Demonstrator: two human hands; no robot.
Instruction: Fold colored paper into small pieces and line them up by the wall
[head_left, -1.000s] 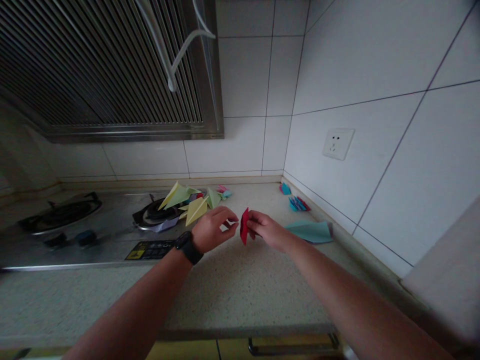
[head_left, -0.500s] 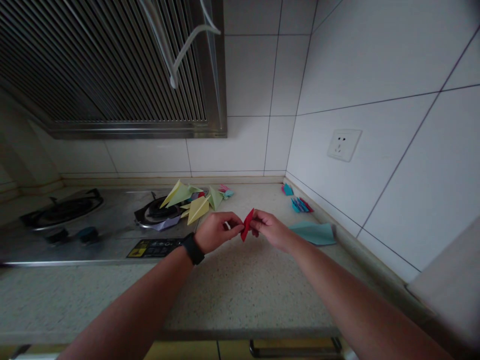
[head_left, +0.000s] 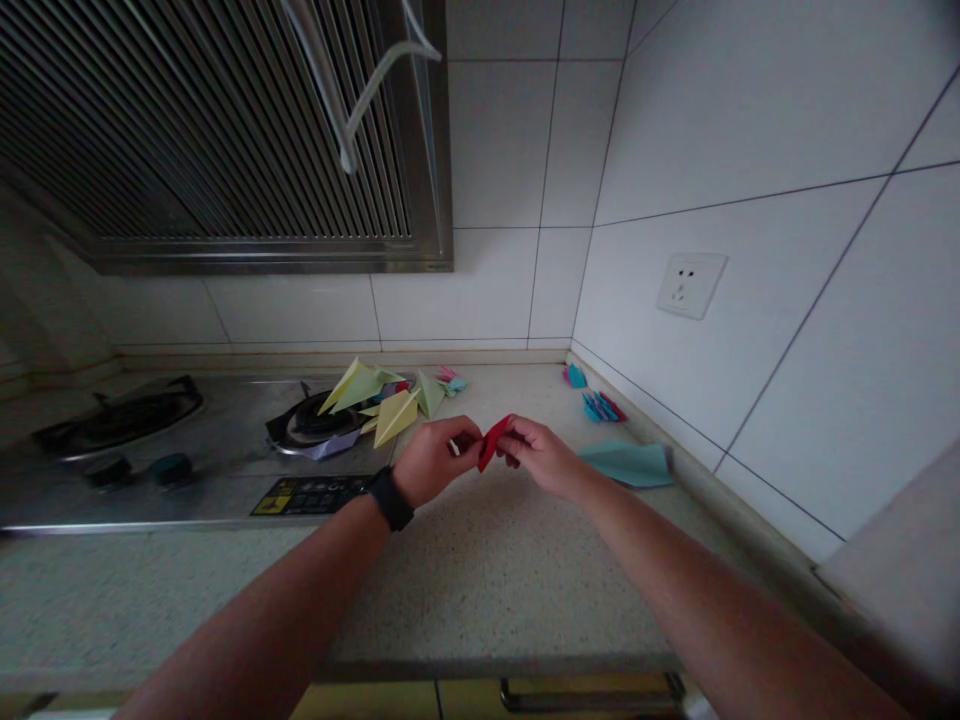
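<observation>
L hand [head_left: 437,460] & R hand [head_left: 541,458] w/ narrow grip, both pinching red paper [head_left: 493,444] over ctr [head_left: 480,580].

The pale speckled desk [head_left: 487,580] carries, with twelve at the back wall, a metal stove [head_left: 225,455] at ten o'clock, folded yellow and green papers [head_left: 396,415] overlapping it at eleven, small pink-and-blue paper [head_left: 456,384] at twelve, two colourful paper clusters [head_left: 600,407] at one and blue-green paper [head_left: 630,463] at two

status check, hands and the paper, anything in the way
Left hand and right hand both pinching red folded paper, held above counter. Nothing seen blocking; pale blue paper lies beyond right forearm.
</observation>
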